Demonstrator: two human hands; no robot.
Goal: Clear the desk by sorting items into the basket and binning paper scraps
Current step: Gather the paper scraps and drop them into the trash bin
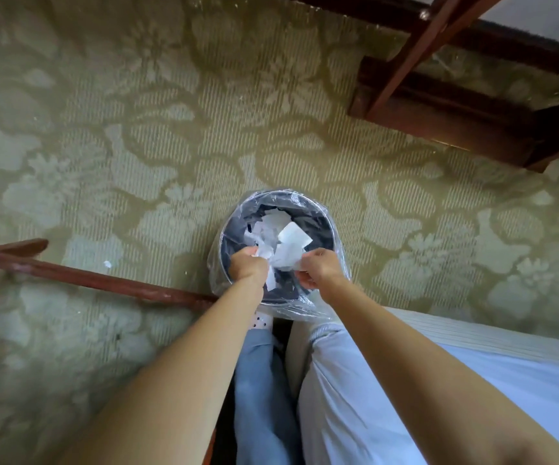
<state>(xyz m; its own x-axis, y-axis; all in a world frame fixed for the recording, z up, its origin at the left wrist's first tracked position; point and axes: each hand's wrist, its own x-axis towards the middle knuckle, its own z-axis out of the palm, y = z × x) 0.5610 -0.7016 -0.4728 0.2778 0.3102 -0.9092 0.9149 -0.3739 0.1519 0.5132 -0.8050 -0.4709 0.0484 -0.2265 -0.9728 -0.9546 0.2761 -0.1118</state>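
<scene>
Seen from the head camera, white scraps were held over the lined bin on the carpet, the left hand fisted on one bunch and the right hand pinching another. Loose pieces could be spilled past the rim if released off-centre; one scrap lay stray beside a wooden rail, well apart from dark furniture, with nothing blocking the bin.

Both bare forearms reach forward and down, left hand and right hand close together, fingers curled.
</scene>
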